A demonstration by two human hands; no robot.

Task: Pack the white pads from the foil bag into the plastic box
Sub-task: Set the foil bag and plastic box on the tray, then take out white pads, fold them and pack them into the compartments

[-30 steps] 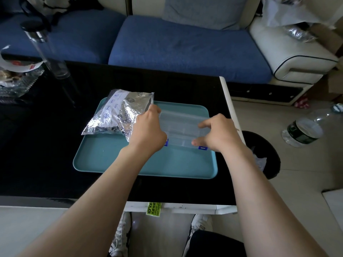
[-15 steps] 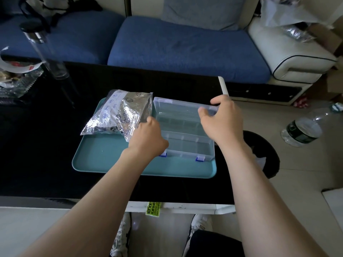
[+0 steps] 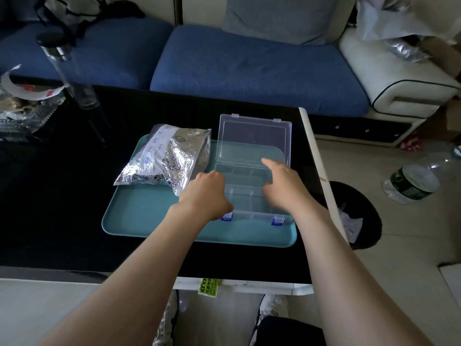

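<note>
**Head view.** A clear plastic box [image 3: 245, 196] is seen on the right part of a teal tray [image 3: 149, 216]. The tray is set on a black table [image 3: 62, 196]. The box's lid [image 3: 253, 141] is opened and tipped back on the far side. Small walls can be seen inside the box, and two blue clips [image 3: 277, 221] are seen on its near side.

A shiny foil bag [image 3: 164, 156] is laid on the far left part of the tray, just beside the box. What is inside the bag is hidden.

The left hand [image 3: 207, 193] is placed between the bag and the box, at the box's near left corner. Its fingers are bent down by the box's left wall and are hidden behind the back of the hand. It cannot be told if the box is gripped.

The right hand [image 3: 284, 188] is held over the right half of the box. One finger is stretched out toward the lid, and the others are loosely bent. Nothing is held in it.

A blue sofa [image 3: 249, 66] is seen on the far side of the table. A black bin [image 3: 359, 216] is seen on the floor to the right.
</note>
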